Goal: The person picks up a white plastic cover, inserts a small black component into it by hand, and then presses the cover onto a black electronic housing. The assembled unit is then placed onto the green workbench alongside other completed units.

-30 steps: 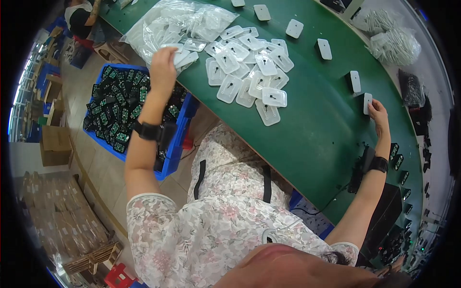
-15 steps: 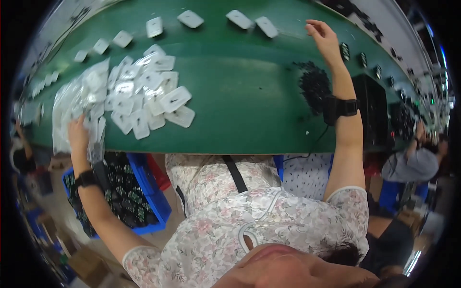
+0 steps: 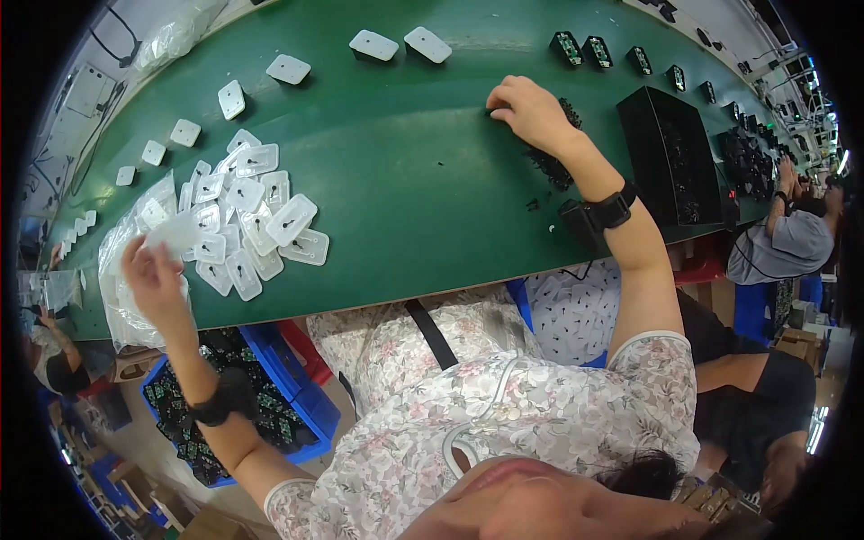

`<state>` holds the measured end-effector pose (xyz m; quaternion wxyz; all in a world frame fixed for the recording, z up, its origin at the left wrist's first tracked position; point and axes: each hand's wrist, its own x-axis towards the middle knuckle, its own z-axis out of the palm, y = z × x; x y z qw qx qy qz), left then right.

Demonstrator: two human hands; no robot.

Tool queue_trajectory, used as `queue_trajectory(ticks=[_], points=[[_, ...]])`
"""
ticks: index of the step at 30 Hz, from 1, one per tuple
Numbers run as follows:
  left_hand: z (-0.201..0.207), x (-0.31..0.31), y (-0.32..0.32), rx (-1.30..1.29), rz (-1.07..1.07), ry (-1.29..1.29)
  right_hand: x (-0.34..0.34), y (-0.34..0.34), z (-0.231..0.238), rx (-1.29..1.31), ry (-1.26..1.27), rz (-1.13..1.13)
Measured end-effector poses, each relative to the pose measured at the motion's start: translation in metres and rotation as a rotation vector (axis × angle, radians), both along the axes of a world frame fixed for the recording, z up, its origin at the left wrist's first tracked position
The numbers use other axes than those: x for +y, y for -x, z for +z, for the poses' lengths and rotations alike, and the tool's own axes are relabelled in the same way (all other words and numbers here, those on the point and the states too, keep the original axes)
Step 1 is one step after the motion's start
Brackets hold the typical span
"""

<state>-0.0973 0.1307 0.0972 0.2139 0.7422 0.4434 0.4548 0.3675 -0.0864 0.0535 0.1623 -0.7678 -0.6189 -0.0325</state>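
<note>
My left hand is closed on a translucent white plastic cover, blurred by motion, lifted over a clear plastic bag at the table's left. Beside it lies a loose pile of white plastic covers, several with a small black piece on them. Toward the middle right, my right hand has thumb and fingers pinched together at a small dark piece, mostly hidden by the fingers. Under that wrist spreads a heap of small black parts, partly covered by the hand and forearm.
White covers stand in a spaced row along the green table's far left. Black housings with green boards line the far right. A black box stands right of my forearm. A blue crate sits below the table. Other people sit at both sides.
My left hand has risen from the bag with a white cover in it. My right hand has come left and nearer, its fingers now pinched. The whole view has turned and shifted.
</note>
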Motion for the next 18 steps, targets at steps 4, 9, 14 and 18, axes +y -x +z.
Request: queue_trajectory(ticks=[4, 9, 14, 18], points=[[-0.003, -0.06, -0.077, -0.076, -0.339, 0.192, 0.008, 0.004, -0.008, 0.015, 0.012, 0.015], [-0.023, -0.095, -0.164, -0.138, -0.621, 0.338, 0.014, 0.033, 0.002, 0.255, -0.148, 0.034], [-0.037, -0.114, -0.209, -0.221, -0.645, 0.419, 0.007, 0.104, 0.031, 0.734, -0.276, 0.141], [-0.041, -0.118, -0.215, -0.157, -0.685, 0.252, 0.006, 0.12, 0.028, 0.737, -0.317, 0.176]])
